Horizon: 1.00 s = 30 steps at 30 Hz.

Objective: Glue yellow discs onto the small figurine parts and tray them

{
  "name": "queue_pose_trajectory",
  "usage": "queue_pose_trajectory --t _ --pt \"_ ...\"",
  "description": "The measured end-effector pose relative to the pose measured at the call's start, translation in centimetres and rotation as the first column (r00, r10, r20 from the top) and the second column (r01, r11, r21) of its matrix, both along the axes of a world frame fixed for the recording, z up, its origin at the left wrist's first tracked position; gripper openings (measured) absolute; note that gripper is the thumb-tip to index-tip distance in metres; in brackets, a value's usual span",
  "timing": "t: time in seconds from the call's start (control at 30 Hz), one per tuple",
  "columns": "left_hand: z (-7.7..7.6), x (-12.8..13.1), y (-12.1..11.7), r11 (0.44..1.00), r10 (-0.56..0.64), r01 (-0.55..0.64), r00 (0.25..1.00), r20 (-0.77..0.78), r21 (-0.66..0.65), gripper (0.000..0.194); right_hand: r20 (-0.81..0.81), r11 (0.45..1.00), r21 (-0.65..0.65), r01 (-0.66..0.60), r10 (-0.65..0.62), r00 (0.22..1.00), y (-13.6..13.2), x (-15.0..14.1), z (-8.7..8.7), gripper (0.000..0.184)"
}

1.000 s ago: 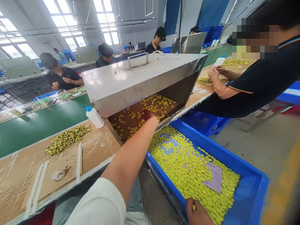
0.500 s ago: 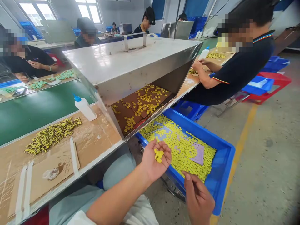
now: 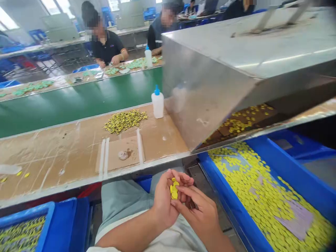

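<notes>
My left hand [image 3: 166, 203] is cupped palm up in front of my lap, its fingers curled around a small heap of round yellow discs [image 3: 174, 190]. My right hand [image 3: 201, 206] reaches in from the right, thumb and index finger closing on a disc at the edge of that heap. Its other fingers are folded under and partly hidden. To the right of my hands, a blue tray [image 3: 223, 196] holds a wide layer of the same yellow discs [image 3: 262, 196] with a pale purple slip [image 3: 296, 218] among them.
A metal hood [image 3: 210, 87] stands on the bench at right, more yellow discs [image 3: 238, 122] beneath it. On the cardboard-covered bench [image 3: 78, 147] are a yellow-and-dark pile [image 3: 126, 120], a white bottle [image 3: 158, 105] and a taped cardboard piece [image 3: 118, 143]. A second tray [image 3: 49, 217] is lower left. People sit across the green belt [image 3: 78, 101].
My view has swung left. My right hand has moved from over the tray to my left palm, and both hands are now together above my lap.
</notes>
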State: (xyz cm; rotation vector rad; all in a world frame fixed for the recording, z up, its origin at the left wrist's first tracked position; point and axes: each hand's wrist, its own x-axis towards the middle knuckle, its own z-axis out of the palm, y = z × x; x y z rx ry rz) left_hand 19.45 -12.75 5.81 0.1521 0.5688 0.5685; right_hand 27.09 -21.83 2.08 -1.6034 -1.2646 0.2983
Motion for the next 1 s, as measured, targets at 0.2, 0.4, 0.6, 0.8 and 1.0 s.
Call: queue_pose_trajectory --t 0.2,0.4,0.6,0.8,1.0 --pt "-0.5 -5.9 3.0 0.958 0.285 -0.285 0.959 -0.001 0.026 0.025 -0.046 0.943 -0.071 -0.324 0.321 0.946 5.7 -3.2 0.9 0.028" --pt "-1.5 -9.6 4.8 0.87 0.492 -0.492 0.87 -0.029 -0.008 0.016 -0.099 0.814 -0.148 -0.561 0.552 0.828 10.2 -6.2 1.5 0.017" --pt "-2.2 -12.5 7.1 0.793 0.564 -0.568 0.821 -0.085 -0.219 0.011 -0.244 0.855 0.002 -0.519 0.504 0.828 13.2 -9.1 0.9 0.012" --pt "-3.4 -15.7 8.6 0.903 0.428 -0.412 0.884 -0.188 0.121 0.02 -0.907 0.92 -0.162 -0.357 0.003 0.42 14.9 -11.8 0.9 0.025" --pt "-4.5 -18.3 10.9 0.905 0.201 -0.105 0.96 -0.197 0.413 0.031 -0.974 0.907 -0.205 -0.367 -0.151 0.171 16.1 -14.1 1.7 0.032"
